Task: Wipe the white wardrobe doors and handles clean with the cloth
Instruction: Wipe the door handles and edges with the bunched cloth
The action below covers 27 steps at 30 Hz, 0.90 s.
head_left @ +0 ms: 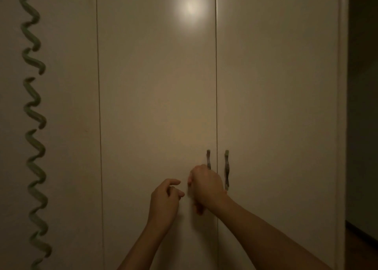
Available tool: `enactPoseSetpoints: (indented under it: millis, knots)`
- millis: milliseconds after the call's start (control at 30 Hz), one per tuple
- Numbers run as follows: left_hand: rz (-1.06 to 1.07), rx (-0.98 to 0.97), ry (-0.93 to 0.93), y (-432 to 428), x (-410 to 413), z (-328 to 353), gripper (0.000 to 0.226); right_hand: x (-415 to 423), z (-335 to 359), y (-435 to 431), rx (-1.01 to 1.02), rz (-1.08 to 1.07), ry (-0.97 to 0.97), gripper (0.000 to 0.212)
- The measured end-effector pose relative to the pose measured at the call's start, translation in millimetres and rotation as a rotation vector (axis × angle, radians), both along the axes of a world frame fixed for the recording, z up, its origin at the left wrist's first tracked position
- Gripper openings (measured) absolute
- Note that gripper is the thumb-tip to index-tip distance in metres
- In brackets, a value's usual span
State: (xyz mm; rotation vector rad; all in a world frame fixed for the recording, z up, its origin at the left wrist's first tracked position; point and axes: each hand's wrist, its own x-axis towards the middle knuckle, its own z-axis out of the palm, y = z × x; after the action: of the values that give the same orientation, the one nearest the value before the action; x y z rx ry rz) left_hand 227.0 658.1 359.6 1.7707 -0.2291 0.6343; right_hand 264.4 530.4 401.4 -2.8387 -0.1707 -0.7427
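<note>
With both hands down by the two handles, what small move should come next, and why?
Probably slide the right hand up the left handle. That hand covers the handle's lower part, while its top and the right handle show bare. No cloth can be made out in the dim light; the left hand is loosely curled beside it.

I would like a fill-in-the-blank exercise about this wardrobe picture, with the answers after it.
1. The right hand covers the lower part of the ____ handle.
2. The wardrobe shows ____ metal handles.
3. The wavy strip on the left door is ____ in colour.
4. The left hand touches ____ handle.

Answers: left; two; green; no
</note>
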Motion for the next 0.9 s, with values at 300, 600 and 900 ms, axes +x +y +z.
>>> enactPoseSetpoints:
  millis: [300, 600, 900]
  knots:
    - [0.021, -0.022, 0.008, 5.4, 4.3, -0.7, 0.035, 22.6, 22.3, -5.1, -0.092, 0.091, -0.344, 0.038]
    - [0.011, -0.021, 0.026, 6.1, 7.4, -9.5, 0.027, 32.4, -76.2, -18.4, -0.263, 0.073, -0.042, 0.064]
    - [0.011, 0.003, 0.022, -5.0, 4.7, -8.4, 0.032, 20.0, -102.9, -26.6, -0.322, 0.099, 0.118, 0.058]
